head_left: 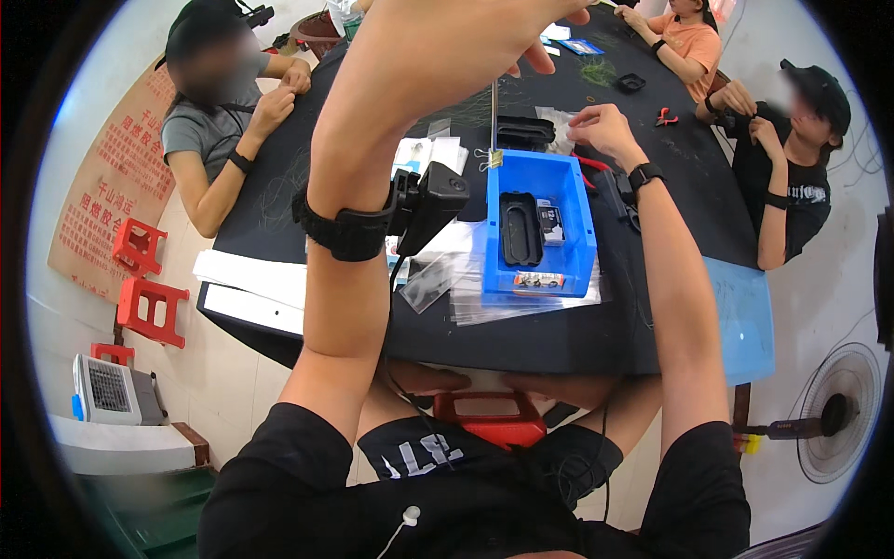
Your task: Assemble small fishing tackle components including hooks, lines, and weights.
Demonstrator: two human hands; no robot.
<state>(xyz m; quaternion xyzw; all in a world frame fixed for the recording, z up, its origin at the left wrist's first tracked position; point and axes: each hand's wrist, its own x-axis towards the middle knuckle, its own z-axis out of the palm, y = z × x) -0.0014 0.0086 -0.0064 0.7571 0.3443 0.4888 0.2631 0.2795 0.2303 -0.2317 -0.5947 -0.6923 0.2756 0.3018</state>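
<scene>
My left hand [466, 37] is raised high at the top edge, its forearm crossing the view. Most of its fingers are cut off or hidden behind the hand, so its grip does not show. Just below it stands a thin metal rod [494, 116], fixed by a binder clip [489, 160] to the rim of a blue plastic bin [538, 158]. My right hand [605, 130] is beyond the bin's right corner, fingertips drawn together; whatever they pinch is too small to make out. Close to those fingertips lie clear plastic bags [559, 140] and a black oblong tray [524, 130].
Inside the bin are another black tray [521, 230] and small packets [551, 224]. Red-handled pliers [591, 166] lie right of it. Clear bags [466, 303] and white paper strips [251, 289] lie nearer me. Other people sit around the black-covered table [419, 345].
</scene>
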